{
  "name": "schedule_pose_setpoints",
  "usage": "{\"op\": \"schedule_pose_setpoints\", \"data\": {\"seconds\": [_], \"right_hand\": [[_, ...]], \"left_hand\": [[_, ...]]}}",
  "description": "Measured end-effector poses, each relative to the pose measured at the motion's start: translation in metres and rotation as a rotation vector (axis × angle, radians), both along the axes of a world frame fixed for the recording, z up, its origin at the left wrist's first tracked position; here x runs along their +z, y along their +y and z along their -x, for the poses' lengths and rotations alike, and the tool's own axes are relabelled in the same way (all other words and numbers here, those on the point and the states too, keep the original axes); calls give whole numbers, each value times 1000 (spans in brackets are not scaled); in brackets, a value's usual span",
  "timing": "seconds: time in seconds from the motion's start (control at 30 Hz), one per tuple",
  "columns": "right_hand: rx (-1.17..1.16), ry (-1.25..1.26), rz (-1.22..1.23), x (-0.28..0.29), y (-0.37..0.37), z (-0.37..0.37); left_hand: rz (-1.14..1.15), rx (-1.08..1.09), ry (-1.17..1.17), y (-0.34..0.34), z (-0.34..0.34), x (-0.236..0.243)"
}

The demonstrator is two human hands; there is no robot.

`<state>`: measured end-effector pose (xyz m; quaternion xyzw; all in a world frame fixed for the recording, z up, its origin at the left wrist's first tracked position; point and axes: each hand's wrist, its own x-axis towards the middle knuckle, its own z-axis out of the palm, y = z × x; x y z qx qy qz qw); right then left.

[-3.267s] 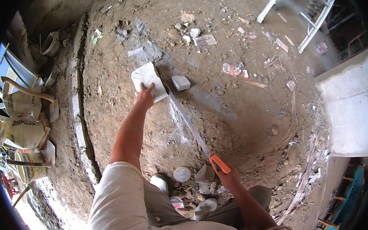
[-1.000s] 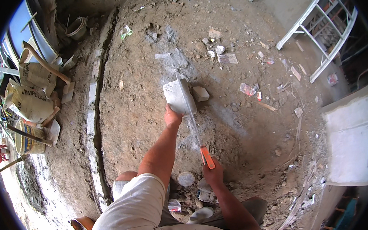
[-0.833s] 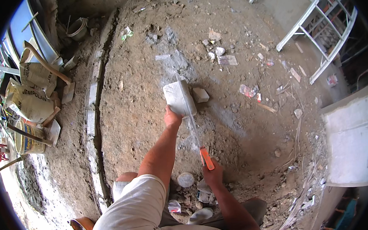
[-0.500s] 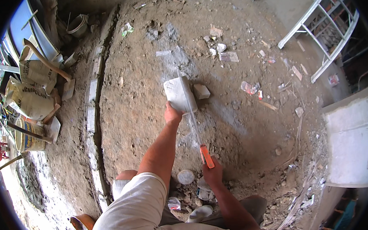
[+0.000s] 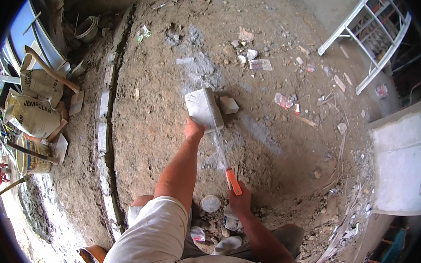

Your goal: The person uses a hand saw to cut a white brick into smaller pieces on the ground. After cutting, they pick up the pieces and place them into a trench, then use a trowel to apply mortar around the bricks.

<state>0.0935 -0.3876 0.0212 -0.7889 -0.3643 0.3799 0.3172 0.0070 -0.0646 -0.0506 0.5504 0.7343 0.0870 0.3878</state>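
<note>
A pale grey-white block point(image 5: 197, 109) lies on the dirt ground ahead of me. My left hand point(image 5: 194, 129) grips its near left corner, thumb on top and the other fingers partly hidden. In my right hand point(image 5: 240, 202) is a handsaw with an orange handle point(image 5: 233, 182). Its long thin blade runs forward along the block's right part, in contact with it. Whether the blade sits in a cut is hard to make out. Just right of the block, a smaller pale block piece point(image 5: 228, 105) rests on the ground. Pale powder point(image 5: 206, 69) is spread beyond the block.
A low masonry strip point(image 5: 104, 106) runs along the left. Past it are sacks point(image 5: 34, 111), a bucket point(image 5: 33, 159) and long-handled tools. A metal frame point(image 5: 369, 40) stands at the far right, above a whitish panel point(image 5: 399, 165). Rubble and litter dot the dirt. A round lid-like disc point(image 5: 210, 203) lies near my feet.
The saw handle and my right hand have come slightly nearer to me. My left hand keeps its grip on the block. The whole view has shifted a little.
</note>
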Motion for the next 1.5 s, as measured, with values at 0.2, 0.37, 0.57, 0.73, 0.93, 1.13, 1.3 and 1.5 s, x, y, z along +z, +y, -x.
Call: {"op": "schedule_pose_setpoints", "data": {"seconds": [0.2, 0.37, 0.57, 0.73, 0.93, 1.13, 1.3, 1.5], "right_hand": [[10, 15, -24, -2, 0, -4], [18, 21, -22, 5, 1, -6], [27, 5, -33, 9, 3, -5], [31, -32, -54, 6, 2, -5], [8, -25, -43, 14, 12, -4], [12, -137, -155, 26, 112, -16], [-51, -1, -66, 15, 66, -8], [19, -129, -87, 27, 25, -13]], "left_hand": [[10, 7, -17, 0, 2, 7], [1, 13, -34, -3, 0, 11], [-17, 5, -7, 0, 2, 2], [-6, 2, -17, 0, 1, 1], [-9, 26, -45, 1, 3, 4], [-53, 0, -72, -2, 6, 3], [-37, 8, -45, -2, 12, 1], [-21, 14, -98, -1, 8, 5]]}}
